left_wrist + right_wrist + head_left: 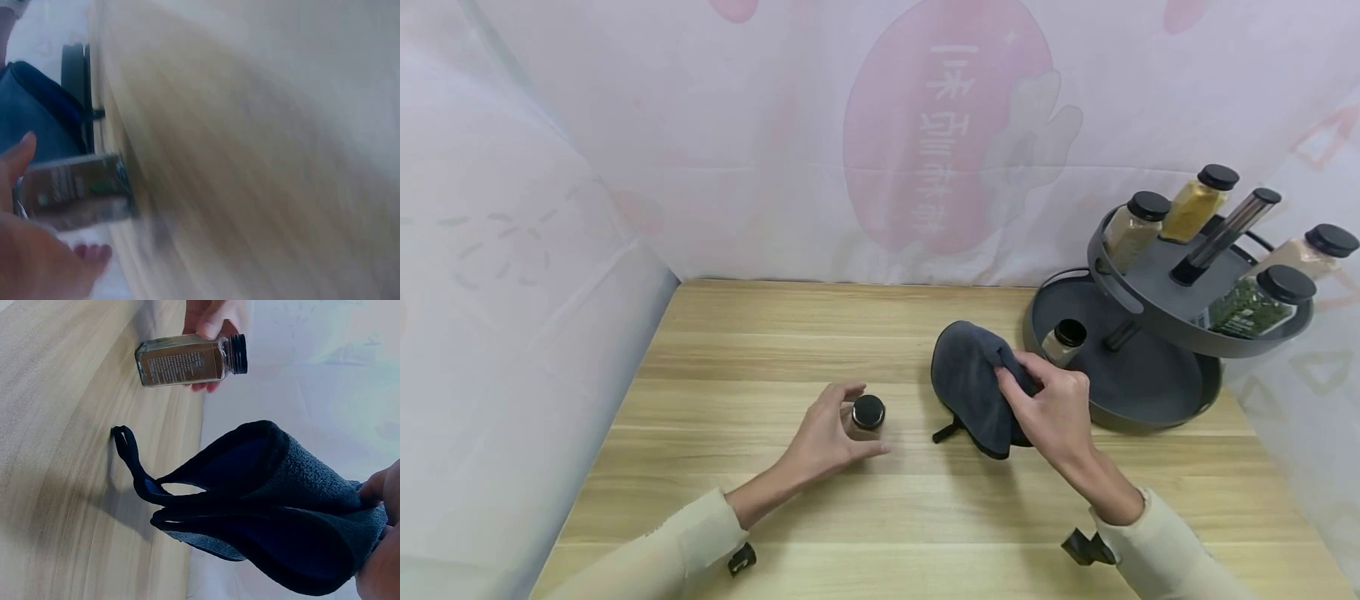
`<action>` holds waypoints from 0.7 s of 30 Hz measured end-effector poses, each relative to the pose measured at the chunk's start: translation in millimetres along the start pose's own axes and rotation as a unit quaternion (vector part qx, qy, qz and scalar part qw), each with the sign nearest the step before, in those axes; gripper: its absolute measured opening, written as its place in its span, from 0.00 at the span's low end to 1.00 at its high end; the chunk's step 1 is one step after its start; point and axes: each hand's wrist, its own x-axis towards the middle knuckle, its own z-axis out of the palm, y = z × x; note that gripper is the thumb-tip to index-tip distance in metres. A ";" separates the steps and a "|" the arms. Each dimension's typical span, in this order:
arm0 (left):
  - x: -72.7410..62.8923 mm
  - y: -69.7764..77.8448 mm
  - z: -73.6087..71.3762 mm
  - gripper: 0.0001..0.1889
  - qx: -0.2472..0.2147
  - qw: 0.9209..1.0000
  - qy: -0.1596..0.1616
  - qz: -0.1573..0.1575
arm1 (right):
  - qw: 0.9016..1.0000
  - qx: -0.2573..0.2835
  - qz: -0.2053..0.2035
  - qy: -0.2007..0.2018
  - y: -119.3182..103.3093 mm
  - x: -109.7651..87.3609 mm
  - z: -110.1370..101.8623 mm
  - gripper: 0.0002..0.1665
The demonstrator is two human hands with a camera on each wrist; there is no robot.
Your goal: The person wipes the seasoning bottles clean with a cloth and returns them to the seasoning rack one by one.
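Closest to my head camera, two pale sleeves reach in from the bottom corners: the left sleeve at one side, the right sleeve at the other.

Working from the left, I have the table edge running up against a white printed backdrop, with a wide stretch of wood between that edge and the left hand. I read this hand as loose: its fingers and thumb spread around the black-capped jar, with gaps showing on both sides. The jar is upright near mid-table, well short of the back edge; I cannot tell whether its base touches the wood. From the right wrist I can make out brown contents.

Next to the right comes a strip of wood, then the dark cloth, folded over and hanging by a pinch of the right hand. Its small loop points toward the jar, well apart from it.

On that hand's far side, I have little room: the lower tray of a two-tier rack is close by, with a small jar just inside its left rim. The upper tray overhangs it and carries four more jars, two of them right at its right-hand rim.
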 end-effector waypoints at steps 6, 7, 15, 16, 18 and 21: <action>-9.6 6.0 12.3 0.51 -0.013 0.998 0.043 -0.042 | 1.000 0.006 0.001 0.000 0.1 -1.4 1.6 0.10; -10.4 6.0 14.1 0.50 -0.015 0.998 0.048 -0.046 | 1.000 0.006 0.002 0.001 0.2 -1.6 1.7 0.11; -13.2 3.5 23.5 0.43 -0.031 0.996 0.067 -0.057 | 1.000 0.008 0.004 0.002 1.1 -3.2 2.6 0.11; -13.2 3.7 24.1 0.43 -0.035 0.995 0.067 -0.057 | 1.000 0.009 0.006 0.002 1.3 -3.5 2.7 0.11; -13.2 4.1 25.1 0.42 -0.039 0.996 0.067 -0.053 | 1.000 0.010 0.008 0.002 1.6 -4.0 3.1 0.11; -12.4 4.5 26.7 0.41 -0.039 0.996 0.067 -0.043 | 1.000 0.012 0.011 0.001 1.7 -4.9 4.0 0.11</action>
